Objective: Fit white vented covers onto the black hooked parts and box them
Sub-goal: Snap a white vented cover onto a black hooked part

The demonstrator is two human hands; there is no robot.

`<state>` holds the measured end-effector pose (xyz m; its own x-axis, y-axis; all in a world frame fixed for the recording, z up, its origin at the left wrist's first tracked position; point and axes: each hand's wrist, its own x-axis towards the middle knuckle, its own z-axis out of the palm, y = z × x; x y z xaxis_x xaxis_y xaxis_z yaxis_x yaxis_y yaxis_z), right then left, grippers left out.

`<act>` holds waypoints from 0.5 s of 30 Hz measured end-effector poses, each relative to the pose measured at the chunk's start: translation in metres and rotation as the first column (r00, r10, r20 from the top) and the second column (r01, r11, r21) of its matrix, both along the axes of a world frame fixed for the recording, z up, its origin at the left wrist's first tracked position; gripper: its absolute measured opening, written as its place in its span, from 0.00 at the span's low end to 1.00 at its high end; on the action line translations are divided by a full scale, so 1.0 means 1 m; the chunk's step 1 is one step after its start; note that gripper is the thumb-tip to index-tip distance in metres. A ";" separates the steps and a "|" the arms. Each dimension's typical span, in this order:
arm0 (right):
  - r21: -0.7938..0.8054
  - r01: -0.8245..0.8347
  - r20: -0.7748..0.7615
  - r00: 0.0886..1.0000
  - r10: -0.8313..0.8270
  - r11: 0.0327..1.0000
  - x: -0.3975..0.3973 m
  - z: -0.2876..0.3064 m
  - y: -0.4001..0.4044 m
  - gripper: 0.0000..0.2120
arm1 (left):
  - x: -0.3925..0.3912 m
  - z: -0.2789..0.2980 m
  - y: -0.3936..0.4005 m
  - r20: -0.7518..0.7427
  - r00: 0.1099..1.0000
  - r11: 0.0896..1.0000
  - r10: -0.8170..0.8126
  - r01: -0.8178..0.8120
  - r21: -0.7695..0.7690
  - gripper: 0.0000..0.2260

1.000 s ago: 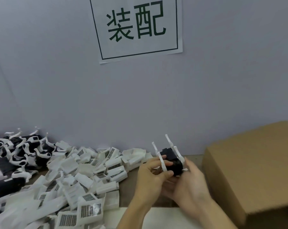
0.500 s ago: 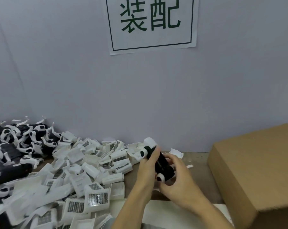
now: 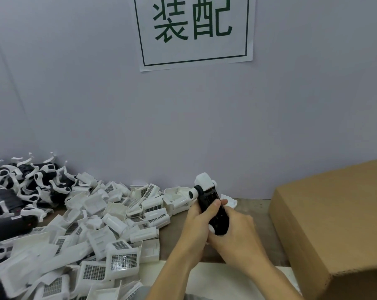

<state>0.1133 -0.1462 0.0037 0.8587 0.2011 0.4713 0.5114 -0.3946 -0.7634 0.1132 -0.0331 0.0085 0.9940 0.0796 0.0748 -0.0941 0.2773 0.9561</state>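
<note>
Both hands meet just right of centre, above the table edge, wrapped around one black hooked part (image 3: 213, 210). Left hand (image 3: 197, 229) grips the part from the left, fingers curled round its body, thumb lying across the black face. Right hand (image 3: 237, 232) cups the lower end from the right and below, fingers curled under it. The part is held tilted, upper end leaning left and away, lifted clear of the table. A white vented cover (image 3: 205, 182) sits on that upper end; whether it is fully seated cannot be told. Left of the hands, a loose heap of white covers (image 3: 109, 221) spreads over the brown table (image 3: 174, 224), many showing grey gridded vents, some upside down. Further left, against the wall, a pile of black parts with white hooks (image 3: 25, 187) lies tangled together. To the right stands a cardboard box (image 3: 335, 224), its near side just beside the right hand but not touching; its inside is hidden from this view. A white sheet (image 3: 218, 280) lies under the forearms. On the grey wall (image 3: 96, 105) above hangs a paper sign (image 3: 194, 29) with two green characters in a green frame.
</note>
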 end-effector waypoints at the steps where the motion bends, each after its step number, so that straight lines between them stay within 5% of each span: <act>1: -0.002 -0.018 -0.025 1.000 0.018 1.000 0.001 -0.001 0.000 0.08 | 0.000 -0.001 -0.001 0.010 1.000 1.000 0.002 -0.002 0.020 0.12; 5: -0.015 -0.109 -0.109 0.988 0.107 0.994 0.002 -0.007 -0.002 0.18 | -0.001 -0.005 -0.007 0.096 0.986 0.982 0.135 -0.146 0.122 0.09; 9: 0.098 -0.007 -0.161 0.987 0.023 0.995 0.007 -0.007 -0.006 0.25 | 0.001 -0.003 -0.001 0.233 0.921 0.892 0.312 -0.368 0.262 0.11; 12: 0.383 -0.090 -0.254 0.947 0.198 0.919 0.008 -0.003 -0.010 0.31 | -0.001 -0.005 0.000 0.376 0.906 0.801 0.193 -0.367 0.473 0.16; 15: 0.524 -0.032 -0.284 0.935 0.211 0.851 0.010 -0.001 -0.010 0.33 | -0.004 -0.008 -0.005 0.350 0.935 0.682 -0.060 -0.217 0.699 0.21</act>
